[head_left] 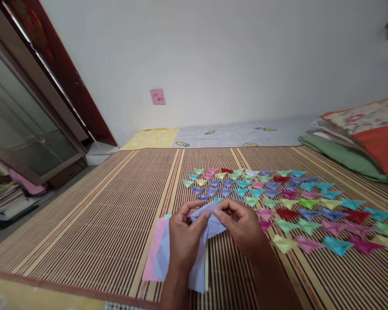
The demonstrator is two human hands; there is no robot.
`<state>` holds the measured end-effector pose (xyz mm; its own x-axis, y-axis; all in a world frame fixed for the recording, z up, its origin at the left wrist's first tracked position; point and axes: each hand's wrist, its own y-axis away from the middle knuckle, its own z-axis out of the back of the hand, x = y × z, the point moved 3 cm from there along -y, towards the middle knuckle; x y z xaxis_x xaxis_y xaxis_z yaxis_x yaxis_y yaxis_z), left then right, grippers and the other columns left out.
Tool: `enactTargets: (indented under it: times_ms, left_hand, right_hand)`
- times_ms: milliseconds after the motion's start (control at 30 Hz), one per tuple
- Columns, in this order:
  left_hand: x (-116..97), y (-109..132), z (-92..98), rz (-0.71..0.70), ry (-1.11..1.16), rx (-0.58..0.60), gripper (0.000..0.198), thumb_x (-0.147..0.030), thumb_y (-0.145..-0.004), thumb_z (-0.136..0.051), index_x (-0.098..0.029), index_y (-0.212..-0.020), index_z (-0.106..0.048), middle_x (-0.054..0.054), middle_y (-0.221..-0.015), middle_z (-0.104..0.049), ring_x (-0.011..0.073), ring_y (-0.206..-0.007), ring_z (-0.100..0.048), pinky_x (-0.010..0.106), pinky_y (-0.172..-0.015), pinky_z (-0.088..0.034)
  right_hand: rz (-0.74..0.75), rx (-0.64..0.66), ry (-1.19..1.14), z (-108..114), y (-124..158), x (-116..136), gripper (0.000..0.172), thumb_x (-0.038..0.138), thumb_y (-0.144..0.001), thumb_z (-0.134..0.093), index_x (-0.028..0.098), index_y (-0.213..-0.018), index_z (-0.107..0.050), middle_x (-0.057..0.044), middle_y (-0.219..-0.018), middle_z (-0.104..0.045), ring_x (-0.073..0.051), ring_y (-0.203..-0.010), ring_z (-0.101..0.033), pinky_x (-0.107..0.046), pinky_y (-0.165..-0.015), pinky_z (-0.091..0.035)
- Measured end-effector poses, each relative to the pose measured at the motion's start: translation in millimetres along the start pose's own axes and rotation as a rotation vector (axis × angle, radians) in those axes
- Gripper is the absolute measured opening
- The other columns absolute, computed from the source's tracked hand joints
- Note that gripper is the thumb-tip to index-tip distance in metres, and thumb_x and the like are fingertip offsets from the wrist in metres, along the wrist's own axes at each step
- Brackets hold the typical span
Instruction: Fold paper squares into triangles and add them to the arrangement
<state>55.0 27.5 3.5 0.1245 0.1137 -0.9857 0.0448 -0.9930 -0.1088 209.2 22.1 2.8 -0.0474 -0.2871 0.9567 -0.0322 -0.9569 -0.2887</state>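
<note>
Left hand [184, 237] and right hand [241, 224] pinch lavender paper [213, 221].

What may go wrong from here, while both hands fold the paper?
The right hand works close to the folded pieces; its wrist may brush some out of their rows. The left hand helps pinch the lilac paper, not pressed flat, so the crease may go crooked.

Folded shapes [287, 202] in rows on mat [93, 215], paper stack [158, 254] to their left, bedding [358, 142] behind.
</note>
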Motion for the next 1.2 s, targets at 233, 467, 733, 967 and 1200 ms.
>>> enactTargets:
  times_ms: [233,467,733,967,1200]
  left_hand:
    - [-2.1,-2.0,-1.4,0.036,0.038,0.063,0.030,-0.043,-0.075,-0.083,-0.014,-0.073,-0.074,-0.003,-0.056,-0.054,0.0095,-0.054,-0.046,0.020,-0.052,-0.037]
    - [-2.5,0.5,-0.9,-0.008,0.009,0.071,0.026,-0.040,-0.080,-0.079,-0.015,-0.081,-0.074,-0.003,-0.060,-0.054,0.0107,-0.057,-0.047,0.021,-0.054,-0.037]
    - [-2.0,-0.3,-4.5,0.159,0.128,0.201,0.033,-0.039,-0.067,-0.089,-0.014,-0.081,-0.073,0.000,-0.064,-0.063,0.0117,-0.057,-0.053,0.022,-0.056,-0.042]
    - [8.5,-0.5,-2.2,0.203,0.156,0.188,0.033,-0.039,-0.067,-0.090,-0.013,-0.073,-0.072,-0.001,-0.062,-0.063,0.0102,-0.054,-0.053,0.021,-0.055,-0.042]
    - [10.4,-2.9,0.1,0.239,0.285,0.116,0.034,-0.038,-0.063,-0.092,-0.013,-0.078,-0.074,0.000,-0.064,-0.068,0.0110,-0.054,-0.057,0.023,-0.057,-0.046]
  right_hand:
    - [0.033,-0.094,0.050,3.1,0.8,7.9,0.022,0.034,-0.089,-0.066,0.020,-0.074,-0.061,0.002,-0.065,-0.054,-0.014,-0.062,-0.050,-0.026,-0.058,-0.039]
    - [-0.023,-0.058,0.036,2.7,1.4,6.8,0.022,0.036,-0.088,-0.065,0.020,-0.073,-0.060,0.003,-0.065,-0.053,-0.014,-0.060,-0.048,-0.026,-0.056,-0.039]
    - [0.001,-0.079,0.124,3.9,2.5,12.2,0.021,0.034,-0.087,-0.067,0.020,-0.073,-0.062,0.003,-0.063,-0.054,-0.014,-0.059,-0.048,-0.026,-0.055,-0.039]
    - [-0.001,0.001,0.122,0.0,2.2,15.7,0.019,0.034,-0.086,-0.066,0.020,-0.074,-0.062,0.003,-0.063,-0.055,-0.013,-0.059,-0.048,-0.025,-0.054,-0.036]
    - [-0.037,0.089,0.143,-5.3,-0.7,3.8,0.026,0.037,-0.087,-0.065,0.020,-0.070,-0.057,0.005,-0.062,-0.049,-0.012,-0.058,-0.045,-0.024,-0.054,-0.035]
